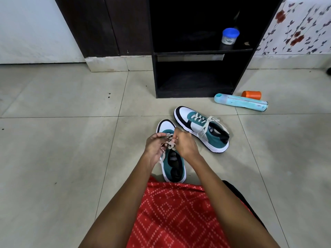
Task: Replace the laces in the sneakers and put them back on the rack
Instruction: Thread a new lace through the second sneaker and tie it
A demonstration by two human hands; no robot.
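near sneaker [174, 169]: teal and white, upright on the floor just ahead of my lap, toe pointing far
lace [169, 143]: beige, bunched over its eyelets
left hand [154, 145]: my fingers curled, pinching the lace
right hand [184, 142]: curled on the lace too, close against my left
second sneaker [200, 127]: laced, farther right, apart
rack [197, 83]: dark, far, behind both sneakers
jar [229, 35]: blue lid, upper shelf
bottle [240, 102]: lying right of the rack

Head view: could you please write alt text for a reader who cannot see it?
The left hand and right hand pinch a beige lace on a teal-and-white sneaker on the floor. Its laced partner lies nearby, before a dark rack.
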